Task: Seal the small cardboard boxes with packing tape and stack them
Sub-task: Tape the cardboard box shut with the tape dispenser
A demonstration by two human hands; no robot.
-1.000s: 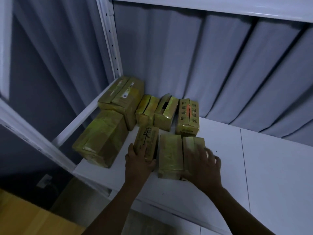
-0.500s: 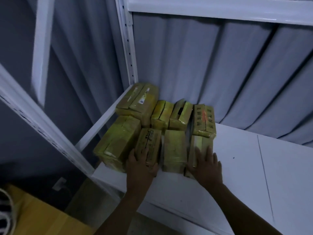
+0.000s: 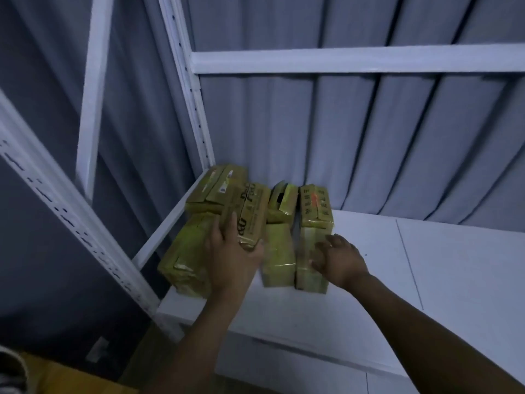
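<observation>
Several small taped cardboard boxes crowd the left corner of a white shelf (image 3: 426, 268). My left hand (image 3: 230, 257) grips a printed box (image 3: 248, 211) at its near end and holds it lifted and tilted above the others. My right hand (image 3: 338, 260) rests with loosely curled fingers on the near right box (image 3: 308, 275). Between the hands lies another flat box (image 3: 277, 257). Behind stand a box with red print (image 3: 315, 206) and one with a gaping flap (image 3: 281, 200). A larger box (image 3: 187, 257) sits at the left edge, another large one (image 3: 210, 191) behind it.
White slotted uprights (image 3: 187, 89) and a crossbar (image 3: 355, 58) frame the shelf, with a grey curtain (image 3: 369, 137) behind. The right part of the shelf surface is bare. Brown cardboard (image 3: 65, 376) lies on the floor at the lower left.
My left hand has picked the printed box up off the shelf and raised it toward the back. My right hand stayed on the near right box. The camera tilted upward.
</observation>
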